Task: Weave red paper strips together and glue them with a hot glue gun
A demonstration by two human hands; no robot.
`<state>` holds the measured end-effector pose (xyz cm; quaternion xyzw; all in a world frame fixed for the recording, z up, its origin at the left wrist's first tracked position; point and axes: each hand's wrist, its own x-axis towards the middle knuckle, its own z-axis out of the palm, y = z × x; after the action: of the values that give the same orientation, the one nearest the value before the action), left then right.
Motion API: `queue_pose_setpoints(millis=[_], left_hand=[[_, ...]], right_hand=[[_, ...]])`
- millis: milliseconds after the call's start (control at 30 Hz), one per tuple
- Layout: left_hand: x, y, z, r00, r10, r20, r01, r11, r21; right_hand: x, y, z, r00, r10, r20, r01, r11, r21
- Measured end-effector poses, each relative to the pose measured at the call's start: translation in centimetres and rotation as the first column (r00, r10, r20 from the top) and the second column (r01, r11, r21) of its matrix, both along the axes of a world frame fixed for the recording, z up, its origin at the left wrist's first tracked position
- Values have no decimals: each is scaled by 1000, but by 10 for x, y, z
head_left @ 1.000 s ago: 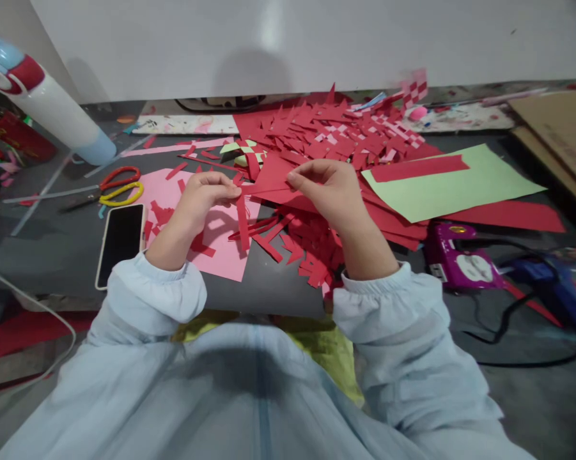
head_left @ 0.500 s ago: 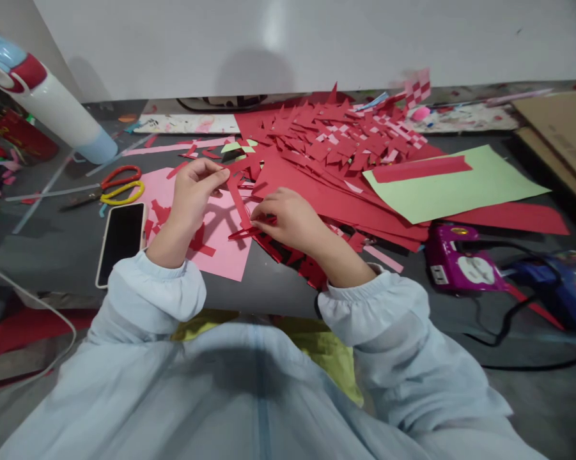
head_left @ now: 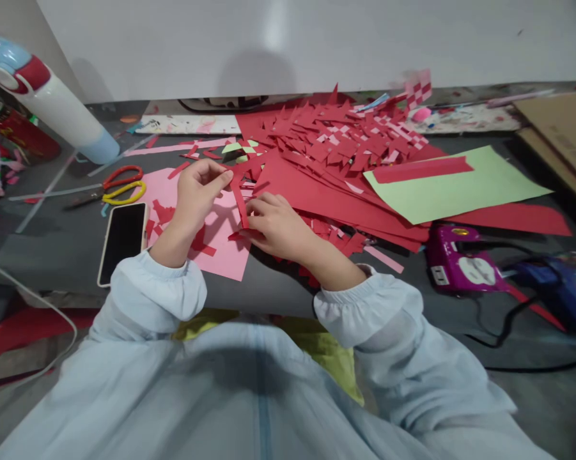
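My left hand (head_left: 199,188) pinches the upper end of a narrow red paper strip (head_left: 240,206) above a pink sheet (head_left: 220,246). My right hand (head_left: 278,227) is curled over the strip's lower end, fingers closed on it among loose red paper scraps (head_left: 335,239). Just behind both hands lies a large red paper sheet (head_left: 316,191), and beyond it a heap of woven red and pink paper pieces (head_left: 345,134).
A phone (head_left: 121,241) lies left of the pink sheet, with scissors (head_left: 110,188) and a white bottle (head_left: 52,108) behind it. A green sheet (head_left: 455,182) lies right, with a purple device (head_left: 455,262), a blue glue gun (head_left: 551,287) and black cable beside it. Cardboard (head_left: 556,128) sits far right.
My right hand let the red sheet down onto the pile and dropped towards me to the strip's lower end. My left hand stayed, still pinching the strip's top.
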<state>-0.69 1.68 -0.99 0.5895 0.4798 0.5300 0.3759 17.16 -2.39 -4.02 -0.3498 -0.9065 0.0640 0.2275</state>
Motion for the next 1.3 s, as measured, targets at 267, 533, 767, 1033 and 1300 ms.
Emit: queue_pose_setpoints(millis=[267, 533, 767, 1033, 1300], left_hand=[[-1, 3, -3, 997, 27, -73, -22, 998, 66], [-4, 5, -8, 980, 107, -166, -77, 981, 177], [-5, 3, -9, 931, 222, -290, -139, 949, 282], [-1, -3, -7, 886, 214, -412, -51, 927, 372], [-2, -5, -14, 820, 174, -546, 116, 883, 455]], right_hand=[[-7, -3, -4, 998, 56, 20, -57, 998, 30], [7, 4, 8, 955, 44, -294, -92, 984, -150], [36, 16, 23, 587, -247, -771, 12, 955, -296], [56, 43, 9, 270, -176, -947, 112, 982, -151], [58, 35, 19, 230, -161, -960, 171, 978, -123]])
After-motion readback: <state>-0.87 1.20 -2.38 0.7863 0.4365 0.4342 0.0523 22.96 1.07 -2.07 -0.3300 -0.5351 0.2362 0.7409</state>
